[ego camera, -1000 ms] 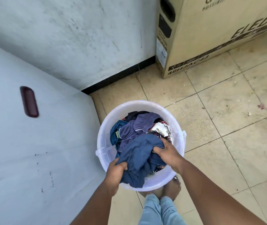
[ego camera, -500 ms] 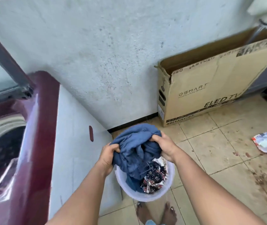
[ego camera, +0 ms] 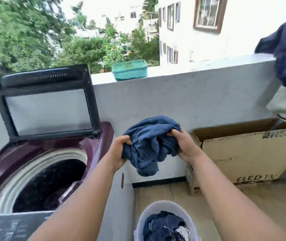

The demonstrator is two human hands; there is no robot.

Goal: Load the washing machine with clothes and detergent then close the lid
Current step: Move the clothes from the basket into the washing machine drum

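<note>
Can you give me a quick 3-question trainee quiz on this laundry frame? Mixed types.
1. True or false: the washing machine's lid is shut.
2. Multiple choice: the blue garment is A) inside the drum, B) held up by the left hand and right hand, C) lying in the white bucket.
3. Fill in: on the wall ledge behind the machine sits a green ____.

Key:
1. False, it stands open.
2. B
3. tub
</note>
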